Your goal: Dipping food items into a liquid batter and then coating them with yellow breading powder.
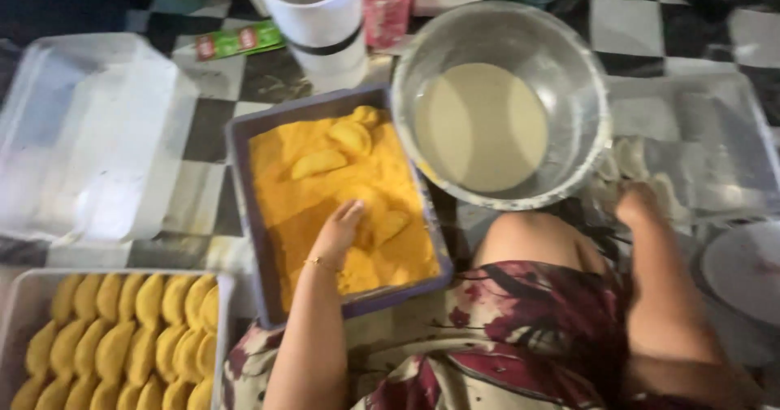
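My left hand (340, 229): fingers loose, resting on crumbs in the purple tray (244, 184), frame centre, beside a coated pastry (388, 225); gripping nothing. My right hand (635, 203): at the raw pastries (630, 156), right of the steel bowl (569, 69); grip indiscernible.

Steel bowl (501, 105) beside crumb tray (244, 207) — tight gap

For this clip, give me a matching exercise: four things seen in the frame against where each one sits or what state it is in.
Things:
1. left hand
2. right hand
3. metal bowl
4. white tray

Places or states:
A. holds pale liquid batter
B. filled with rows of coated yellow half-moon pastries
C. resting in the tray of orange crumbs
D. reaching to pale uncoated pastries beside the bowl

Pairs: 1-C, 2-D, 3-A, 4-B
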